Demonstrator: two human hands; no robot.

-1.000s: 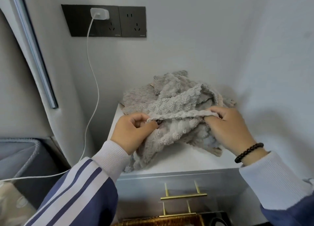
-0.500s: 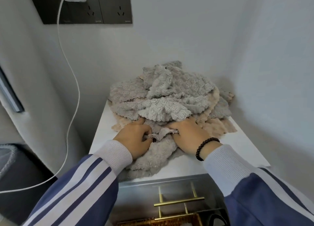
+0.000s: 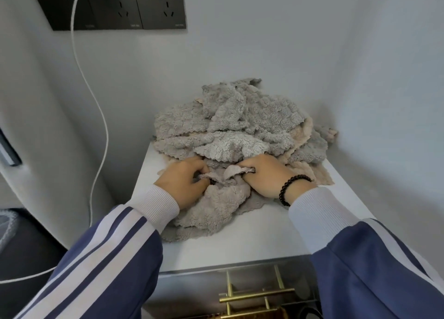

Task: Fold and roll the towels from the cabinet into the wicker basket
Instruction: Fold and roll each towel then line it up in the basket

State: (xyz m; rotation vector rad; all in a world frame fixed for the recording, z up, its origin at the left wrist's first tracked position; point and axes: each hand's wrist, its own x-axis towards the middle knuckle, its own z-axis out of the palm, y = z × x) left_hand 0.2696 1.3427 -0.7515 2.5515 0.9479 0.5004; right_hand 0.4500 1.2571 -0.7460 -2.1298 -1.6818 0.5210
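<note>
A heap of fluffy grey towels (image 3: 240,124) lies crumpled on the white cabinet top (image 3: 240,244), with a beige towel (image 3: 312,172) showing at its right edge. One grey towel (image 3: 216,203) spreads toward me at the front of the heap. My left hand (image 3: 182,181) and my right hand (image 3: 266,174) rest close together on it, each pinching a bunched fold of its edge between them. A sliver of the wicker basket (image 3: 262,315) shows at the bottom edge, below the cabinet.
A dark socket panel (image 3: 134,8) is on the back wall, with a white charger and its cable (image 3: 96,107) hanging down the left side. Walls close in behind and to the right. Brass drawer handles (image 3: 254,294) sit on the cabinet front.
My hands lowered the stretched towel edge onto the cabinet and came together at the front of the heap. The view has moved closer and tilted down.
</note>
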